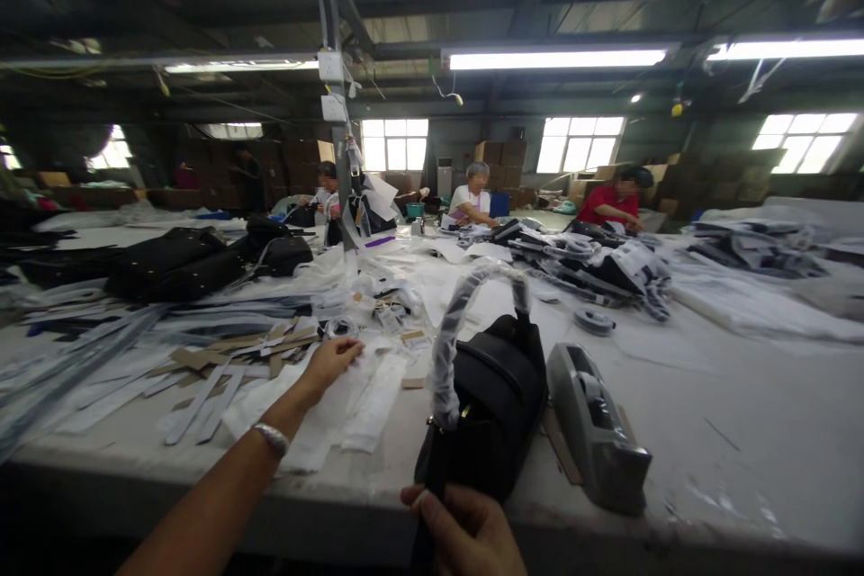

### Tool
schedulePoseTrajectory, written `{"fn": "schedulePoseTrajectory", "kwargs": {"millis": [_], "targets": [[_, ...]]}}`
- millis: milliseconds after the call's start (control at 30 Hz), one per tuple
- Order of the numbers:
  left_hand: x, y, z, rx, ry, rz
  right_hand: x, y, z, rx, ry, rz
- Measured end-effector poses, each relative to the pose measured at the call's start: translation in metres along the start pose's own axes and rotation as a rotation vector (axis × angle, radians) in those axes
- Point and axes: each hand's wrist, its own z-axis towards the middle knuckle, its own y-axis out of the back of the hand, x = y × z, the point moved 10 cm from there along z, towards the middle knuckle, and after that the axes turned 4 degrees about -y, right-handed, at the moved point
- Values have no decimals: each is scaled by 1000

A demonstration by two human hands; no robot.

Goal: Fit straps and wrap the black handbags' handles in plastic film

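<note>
A black handbag (503, 378) rests at the table's front edge, its arched handle (445, 333) wrapped in clear plastic film. Down at the near side of the bag, my right hand (465, 526) pinches a black strap (432, 468) between thumb and fingers. My left hand (332, 364) is stretched out left of the bag, above thin white sheets (371, 400). Its fingertips are drawn together; whatever is between them is too small to make out. A grey tape dispenser (598, 427) stands just right of the bag.
Card and white strips (216, 378) lie scattered to the left. Black bags (182, 261) are heaped behind them, and wrapped black parts (600, 256) are piled at the far right. A metal post (336, 135) with sockets rises mid-table. Several co-workers, one in a red shirt (603, 201), are across the table.
</note>
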Motion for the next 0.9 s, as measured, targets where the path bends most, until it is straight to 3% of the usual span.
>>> {"fn": "schedulePoseTrajectory", "kwargs": {"millis": [133,267,467,633,733,900], "targets": [[-17,13,-14,-68,-3,-229,7,-8,-5,45,7,-1],[-44,6,-40,-27,2,-428,9,-7,-6,-14,13,23],[-106,-20,-104,209,-3,-607,13,1,-8,-108,71,85],[-153,-67,-146,477,-201,-538,10,-1,-10,-88,67,75],[-150,-82,-145,450,-222,-478,9,-5,-9,-43,91,98],[-111,-57,-157,290,-95,-557,-3,-17,-10,83,61,30]]}}
